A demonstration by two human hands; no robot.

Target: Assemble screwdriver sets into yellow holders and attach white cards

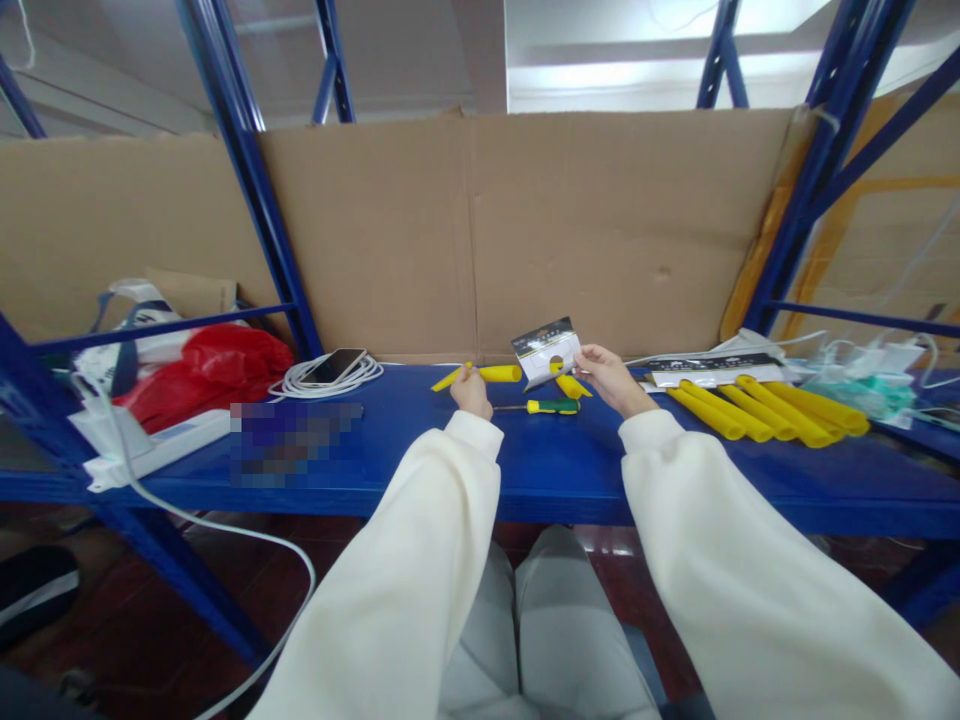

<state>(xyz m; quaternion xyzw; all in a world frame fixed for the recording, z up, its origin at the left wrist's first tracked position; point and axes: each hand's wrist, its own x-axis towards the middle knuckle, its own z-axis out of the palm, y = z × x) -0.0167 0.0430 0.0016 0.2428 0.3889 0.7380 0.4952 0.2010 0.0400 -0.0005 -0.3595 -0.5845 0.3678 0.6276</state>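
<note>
My left hand (472,391) is closed in a pinch at the middle of the blue shelf, with a thin yellow piece (448,379) showing at its fingers. Just right of these fingers a yellow tube (501,373) lies on the shelf; whether the hand touches it I cannot tell. My right hand (609,378) grips a folded black-and-white printed card (547,352) by its right edge, raised above the shelf. Partly behind the card is another yellow piece (571,384). Between my hands lies a screwdriver (553,407) with a green and yellow handle, its shaft pointing left.
Several yellow tubes (772,408) lie at the right, beside a flat black-and-white package (712,370). On the left are a phone (335,366) on a coiled white cable (330,388), a red bag (217,365) and a white power strip (169,445). Cardboard (600,230) walls the back.
</note>
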